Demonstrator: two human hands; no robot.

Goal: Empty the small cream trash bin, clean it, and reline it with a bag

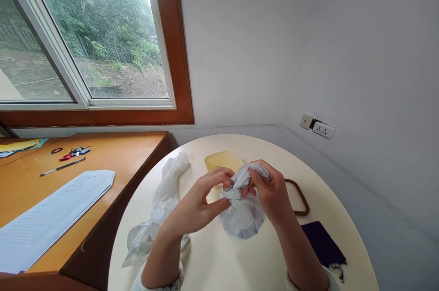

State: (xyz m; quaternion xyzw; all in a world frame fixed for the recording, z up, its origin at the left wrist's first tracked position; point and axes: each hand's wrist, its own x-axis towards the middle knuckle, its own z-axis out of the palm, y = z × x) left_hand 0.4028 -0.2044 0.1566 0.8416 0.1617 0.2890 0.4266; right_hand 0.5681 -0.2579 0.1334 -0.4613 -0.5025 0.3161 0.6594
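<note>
On the left, a wooden desk [137,151] is standing beside the round table [240,270], with written sheets of paper [58,218] lying on its near part. Beyond them a pen [62,167] is resting, and farther back a bunch of keys [74,153] and a dark ring [55,150] are lying. Yellow and blue papers [20,145] are sitting at the far left. Above, a wood-framed window [185,76] is showing trees [103,12] and a fence [118,55] outside. On the right wall [370,76], a white socket strip [323,129] is sitting just beside a small square plate [306,121]. A dark purple pouch [324,241] is lying on the table's near right, its cord [339,267] trailing toward the edge.
</note>
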